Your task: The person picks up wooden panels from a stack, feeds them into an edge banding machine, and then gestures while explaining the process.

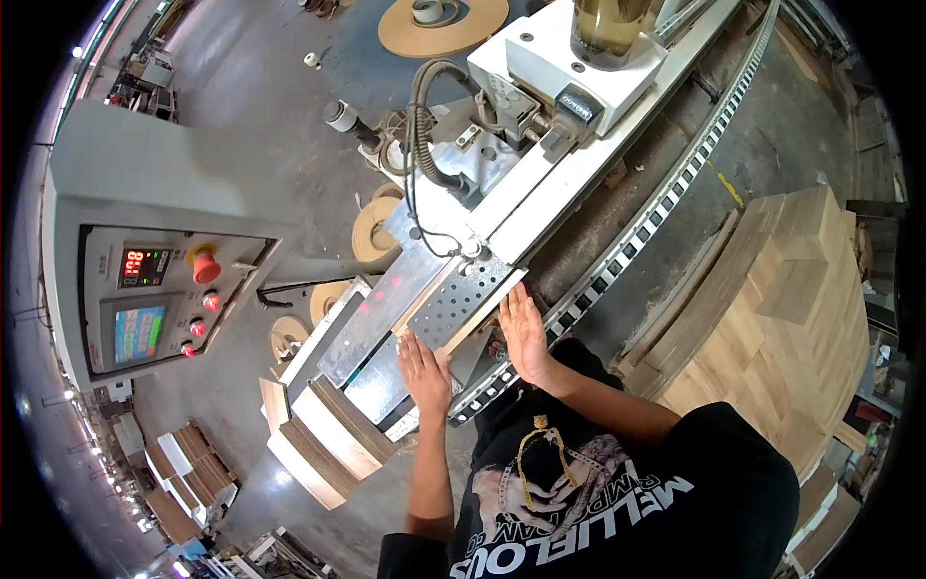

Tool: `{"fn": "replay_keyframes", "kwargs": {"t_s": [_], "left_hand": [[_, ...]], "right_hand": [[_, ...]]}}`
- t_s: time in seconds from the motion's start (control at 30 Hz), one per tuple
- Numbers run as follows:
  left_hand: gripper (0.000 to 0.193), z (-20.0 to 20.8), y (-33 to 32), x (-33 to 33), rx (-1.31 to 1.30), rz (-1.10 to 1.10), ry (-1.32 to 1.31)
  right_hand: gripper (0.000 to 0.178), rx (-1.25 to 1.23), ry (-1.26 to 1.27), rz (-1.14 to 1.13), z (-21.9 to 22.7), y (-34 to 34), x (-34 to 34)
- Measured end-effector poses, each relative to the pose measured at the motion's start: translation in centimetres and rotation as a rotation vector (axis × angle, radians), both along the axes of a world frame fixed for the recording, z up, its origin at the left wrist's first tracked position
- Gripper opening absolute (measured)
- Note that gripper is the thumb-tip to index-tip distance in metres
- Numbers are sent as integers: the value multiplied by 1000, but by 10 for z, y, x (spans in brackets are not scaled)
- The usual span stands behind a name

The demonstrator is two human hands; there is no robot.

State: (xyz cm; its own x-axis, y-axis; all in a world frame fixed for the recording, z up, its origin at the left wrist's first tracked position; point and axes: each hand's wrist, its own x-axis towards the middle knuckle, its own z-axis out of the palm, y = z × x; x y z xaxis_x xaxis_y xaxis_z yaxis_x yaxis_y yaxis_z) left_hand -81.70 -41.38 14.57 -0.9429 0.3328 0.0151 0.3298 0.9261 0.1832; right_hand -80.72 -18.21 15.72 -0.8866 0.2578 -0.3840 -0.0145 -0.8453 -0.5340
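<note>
My left hand (422, 374) lies flat with fingers stretched, at the near end of a grey surface dotted with holes (453, 307) on the machine bed. A pale wood-coloured strip (482, 317) runs along that surface's right side. Beside the strip's far end is my right hand (526, 338), fingers straight and close together, palm turned toward it; whether it touches is hard to tell. Neither hand grips anything. Smooth metal plate (381, 362) lies left of my left hand. Ahead stands the white machine head (579, 82) with cables and a clear container (608, 34).
A control cabinet (164, 212) with a lit screen and red knobs stands left. Stacked wood-coloured boards (338, 434) sit at the bed's near end. A large stack of wood panels (781, 299) is at right. A roller track (637, 241) borders the machine; tape coils (376, 227) lie beyond it.
</note>
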Motion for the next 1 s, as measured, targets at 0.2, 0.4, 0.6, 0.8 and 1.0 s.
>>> {"fn": "replay_keyframes", "kwargs": {"t_s": [0.2, 0.4, 0.6, 0.8, 1.0], "left_hand": [[53, -12, 56, -7, 48, 45, 144], [51, -22, 112, -10, 63, 292, -69], [95, -17, 149, -19, 236, 470, 75], [86, 8, 93, 35, 227, 348, 144], [70, 44, -110, 63, 140, 729, 448]], "right_hand": [[84, -33, -7, -63, -11, 53, -11], [100, -37, -6, -9, -24, 117, -27], [73, -121, -93, -33, -2, 176, -54], [65, 134, -125, -20, 0, 241, -54], [69, 332, -117, 15, 31, 231, 6]]}}
